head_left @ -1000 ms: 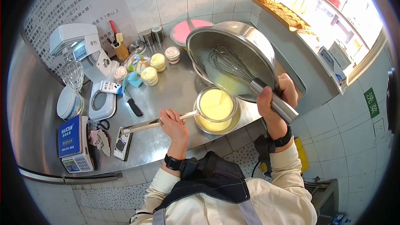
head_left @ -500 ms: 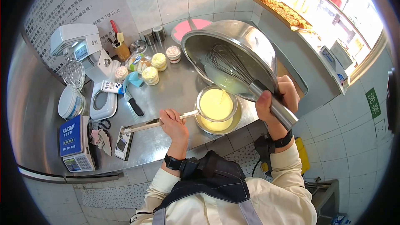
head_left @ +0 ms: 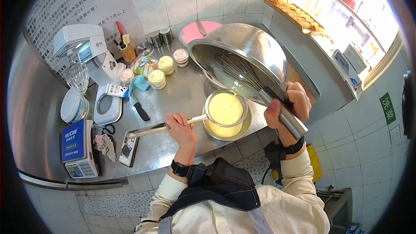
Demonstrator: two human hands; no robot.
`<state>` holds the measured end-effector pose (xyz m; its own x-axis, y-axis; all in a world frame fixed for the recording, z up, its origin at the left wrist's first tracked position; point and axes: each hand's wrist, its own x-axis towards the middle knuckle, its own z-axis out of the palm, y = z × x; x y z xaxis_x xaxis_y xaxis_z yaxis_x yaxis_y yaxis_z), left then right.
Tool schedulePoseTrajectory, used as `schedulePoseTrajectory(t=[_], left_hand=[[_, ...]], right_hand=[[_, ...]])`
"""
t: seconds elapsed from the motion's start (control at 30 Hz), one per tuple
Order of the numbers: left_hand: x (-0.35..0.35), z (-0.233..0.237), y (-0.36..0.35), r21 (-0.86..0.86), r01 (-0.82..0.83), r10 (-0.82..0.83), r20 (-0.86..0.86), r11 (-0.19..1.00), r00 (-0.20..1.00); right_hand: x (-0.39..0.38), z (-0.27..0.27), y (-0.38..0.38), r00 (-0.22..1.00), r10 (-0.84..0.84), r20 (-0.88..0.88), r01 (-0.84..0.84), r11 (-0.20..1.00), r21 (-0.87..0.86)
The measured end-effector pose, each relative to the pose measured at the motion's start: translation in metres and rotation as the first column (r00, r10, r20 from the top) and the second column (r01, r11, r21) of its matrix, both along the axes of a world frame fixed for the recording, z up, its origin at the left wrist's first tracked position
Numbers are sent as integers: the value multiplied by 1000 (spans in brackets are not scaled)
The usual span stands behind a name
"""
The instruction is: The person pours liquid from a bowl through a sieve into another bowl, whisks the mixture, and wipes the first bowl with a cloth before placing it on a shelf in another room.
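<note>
My left hand [head_left: 180, 130] is closed around the long handle of a strainer [head_left: 198, 118]. The strainer rests over a smaller metal bowl [head_left: 248, 126] near the counter's front edge. My right hand [head_left: 291, 106] grips the rim of a large steel mixing bowl [head_left: 255, 39], tipped towards the strainer. That hand's thumb also presses down the thick handle of a whisk [head_left: 284, 113], whose wires lie inside the tilted bowl. A thin stream of pale yellow liquid [head_left: 224, 108] runs from the bowl's lip into the strainer, and more shows in the bowl underneath.
Cups of cream [head_left: 157, 79] and a knife [head_left: 141, 110] lie further back. At left are a stand mixer [head_left: 82, 50], a scale [head_left: 80, 151] and a phone [head_left: 128, 152]. A pink round board [head_left: 188, 33] is behind the mixing bowl. A pastry tray [head_left: 299, 15] sits by the window.
The large bowl has tipped slightly further, and the stream has become thinner and shifted a little right. My left hand and the strainer are nearly still.
</note>
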<state>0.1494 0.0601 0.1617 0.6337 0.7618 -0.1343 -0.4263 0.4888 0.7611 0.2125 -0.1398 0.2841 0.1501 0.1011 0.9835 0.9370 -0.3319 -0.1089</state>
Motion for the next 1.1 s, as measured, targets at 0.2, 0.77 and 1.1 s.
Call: schedulePoseTrajectory(t=[0.2,0.77,1.1], left_hand=[[1,2,-1,0,1,-1,4,1000,1000],[1,1,0,-20,6,-6,13,1000,1000],[-1,1,-1,-13,18,-17,15,1000,1000]], right_hand=[[0,-3,0,1000,-26,11,26,1000,17],[-4,-1,-2,1000,-16,3,16,1000,9],[-4,-3,-3,1000,-13,18,12,999,31]])
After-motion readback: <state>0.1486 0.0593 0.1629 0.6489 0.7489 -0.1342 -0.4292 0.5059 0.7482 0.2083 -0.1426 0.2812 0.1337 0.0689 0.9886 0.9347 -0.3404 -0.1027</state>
